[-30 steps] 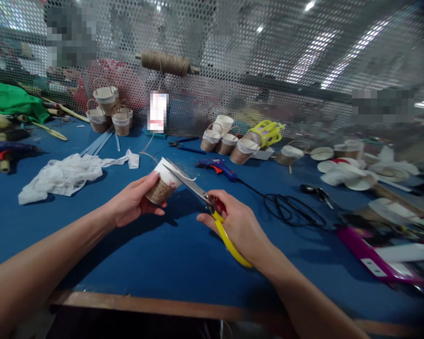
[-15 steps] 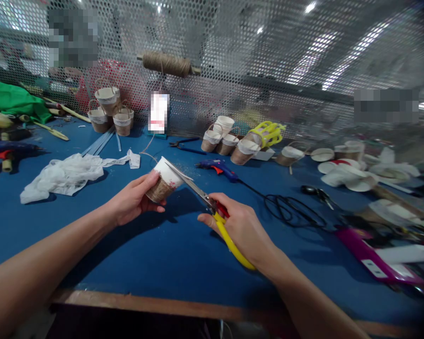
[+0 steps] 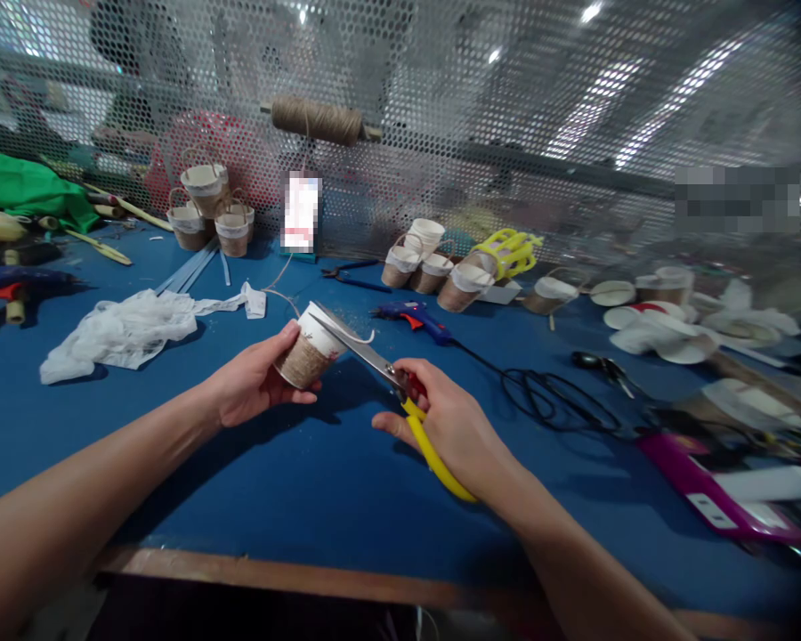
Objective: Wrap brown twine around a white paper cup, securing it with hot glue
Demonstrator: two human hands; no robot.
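Note:
A white paper cup (image 3: 307,352), its lower part wrapped in brown twine, is tilted in my left hand (image 3: 257,378), which is closed round its side. Scissors (image 3: 433,450) with yellow handles are gripped in my right hand (image 3: 450,423). Their blades lie across the cup's rim, and a thin curled strip of the rim stands off beside them. Twine runs from behind the cup toward the mesh. White lace fabric (image 3: 126,329) lies crumpled left of my left hand. Past the blades rests a blue glue gun (image 3: 417,319).
Twine-wrapped small baskets (image 3: 204,209) are stacked at the back left, with several more cups (image 3: 424,267) at back centre. A twine spool (image 3: 317,120) hangs on the mesh. On the right lie a black cord (image 3: 540,401), paper pieces (image 3: 667,334) and a purple power strip (image 3: 714,490).
The strip at the cup's rim has grown longer and curls outward. My left hand has turned the cup slightly, and the scissors have shifted a little along its rim.

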